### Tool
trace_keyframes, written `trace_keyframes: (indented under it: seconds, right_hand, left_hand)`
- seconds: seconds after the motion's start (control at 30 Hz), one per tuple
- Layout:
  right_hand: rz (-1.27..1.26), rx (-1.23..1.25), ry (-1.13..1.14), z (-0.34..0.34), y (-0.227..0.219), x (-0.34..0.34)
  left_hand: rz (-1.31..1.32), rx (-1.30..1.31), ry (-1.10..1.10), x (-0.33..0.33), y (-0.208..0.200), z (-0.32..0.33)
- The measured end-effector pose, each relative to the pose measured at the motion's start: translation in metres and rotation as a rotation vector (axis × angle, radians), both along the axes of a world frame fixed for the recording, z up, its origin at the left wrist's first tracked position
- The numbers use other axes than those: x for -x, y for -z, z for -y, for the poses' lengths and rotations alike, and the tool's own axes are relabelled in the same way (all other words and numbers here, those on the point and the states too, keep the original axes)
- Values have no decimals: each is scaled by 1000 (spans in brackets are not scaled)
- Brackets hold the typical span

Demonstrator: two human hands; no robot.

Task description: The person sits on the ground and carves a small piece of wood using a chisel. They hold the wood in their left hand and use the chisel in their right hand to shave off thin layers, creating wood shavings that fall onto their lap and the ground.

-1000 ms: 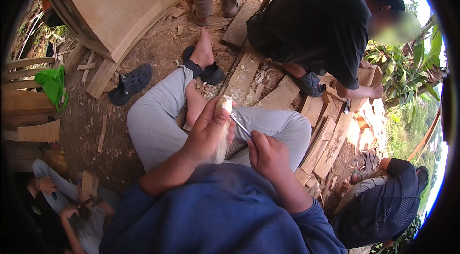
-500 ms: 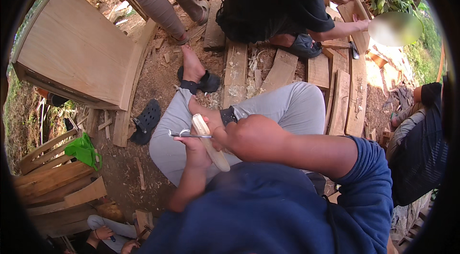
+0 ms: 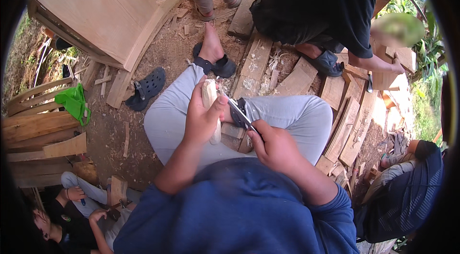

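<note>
A pale, rounded piece of carved wood (image 3: 209, 92) stands lengthwise in my left hand (image 3: 199, 122), above my crossed legs. My fingers wrap its side and the thumb lies across it, while its lower end shows below the palm. On the right, my right hand (image 3: 274, 146) is closed round the handle of a knife (image 3: 241, 112); most of the handle is hidden in the fist. The narrow blade slants up and left, its tip close to my left thumb and the wood. Whether the blade touches the wood I cannot tell.
Planks (image 3: 256, 60) and shavings cover the ground ahead. A large wooden cabinet (image 3: 96, 9) stands front left, near a dark clog (image 3: 146, 88). A green bag (image 3: 72, 103) lies on timber at left. A co-worker in black (image 3: 321, 5) bends ahead; others sit at both sides.
My right hand has drawn the knife back to the right, off the wood, where the blade lay across it. The wood now stands more upright. The view has shifted; the co-worker ahead moved a wooden piece lower.
</note>
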State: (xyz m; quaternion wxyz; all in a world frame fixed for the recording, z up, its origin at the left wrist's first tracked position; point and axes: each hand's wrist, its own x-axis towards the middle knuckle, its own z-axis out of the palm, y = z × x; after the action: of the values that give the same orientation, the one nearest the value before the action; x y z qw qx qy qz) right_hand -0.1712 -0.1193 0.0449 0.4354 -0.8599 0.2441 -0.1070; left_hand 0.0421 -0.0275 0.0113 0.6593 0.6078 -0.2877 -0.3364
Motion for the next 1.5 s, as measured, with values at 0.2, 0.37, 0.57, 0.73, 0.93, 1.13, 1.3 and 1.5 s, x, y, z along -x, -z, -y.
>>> trace_keyframes:
  seconds: [0.2, 0.37, 0.57, 0.73, 0.93, 1.13, 1.3, 1.5]
  right_hand:
    - [-11, -672, 107, -2, 67, 23]
    - [-153, -857, 123, 6, 63, 22]
    - [200, -1047, 120, -10, 51, 7]
    - [116, -921, 125, -31, 36, -14]
    - [191, -683, 174, -36, 49, -26]
    - [200, -786, 221, -39, 53, -21]
    - [135, -852, 223, -37, 30, -26]
    - [154, -1107, 31, -41, 25, -17]
  left_hand:
    - [195, 21, 43, -7, 5, 6]
    - [-323, 17, 194, -10, -15, 5]
    - [-734, 294, 175, -12, -8, 4]
    - [-621, 292, 81, -12, -2, 7]
    - [-622, 325, 21, -13, 1, 3]
    - [-650, 250, 57, -2, 0, 5]
    - [-722, 202, 111, 7, 9, 1]
    - [-959, 314, 12, 2, 45, 16]
